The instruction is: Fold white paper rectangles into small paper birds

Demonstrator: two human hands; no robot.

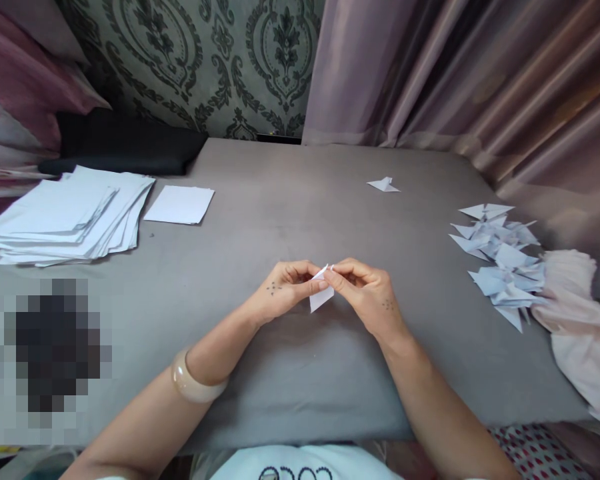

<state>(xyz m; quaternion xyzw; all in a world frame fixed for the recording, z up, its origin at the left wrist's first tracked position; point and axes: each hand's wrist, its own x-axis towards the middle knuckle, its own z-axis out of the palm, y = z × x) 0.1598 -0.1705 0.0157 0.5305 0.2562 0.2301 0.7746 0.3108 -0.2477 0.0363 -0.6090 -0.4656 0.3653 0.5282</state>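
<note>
A small piece of folded white paper is pinched between both hands above the near middle of the table. My left hand is closed on its left side, thumb lying along the front. On the upper right side, the thumb and fingertips of my right hand grip the same paper. Fingers cover part of it, so its full folded shape is hidden. One folded paper figure with pointed ends lies by itself farther back on the right.
Many pointed folded paper figures are heaped at the right, beside pale cloth. At left are a large stack of white paper and a smaller square stack. Behind them lies a black item on the grey-covered table.
</note>
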